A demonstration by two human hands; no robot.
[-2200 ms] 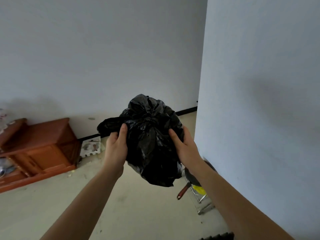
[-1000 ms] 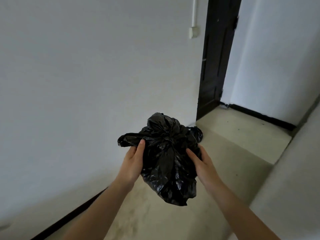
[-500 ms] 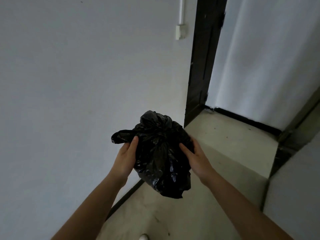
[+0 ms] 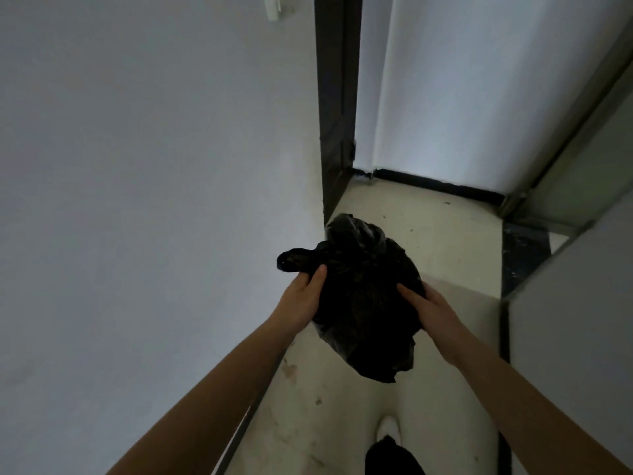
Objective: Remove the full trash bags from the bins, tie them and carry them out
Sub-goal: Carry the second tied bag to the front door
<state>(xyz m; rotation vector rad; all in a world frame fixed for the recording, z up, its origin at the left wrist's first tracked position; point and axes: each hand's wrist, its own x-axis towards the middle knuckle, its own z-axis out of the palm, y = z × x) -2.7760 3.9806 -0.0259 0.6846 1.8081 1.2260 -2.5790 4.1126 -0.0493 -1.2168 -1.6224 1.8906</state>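
In the head view, the black trash bag (image 4: 366,313) is held in mid-air above the floor (image 4: 445,234). The left hand (image 4: 301,298) grips it at its 9 o'clock and the right hand (image 4: 436,311) at its 3 o'clock, thumbs laid across its front. Both hands' fingers are hidden behind the bag, and its dark folds are hard to make out.

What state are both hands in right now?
Left hand: grips the trash bag on its left side.
Right hand: grips the trash bag on its right side.

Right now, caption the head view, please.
Left hand and right hand hold a black trash bag before a dark door frame.
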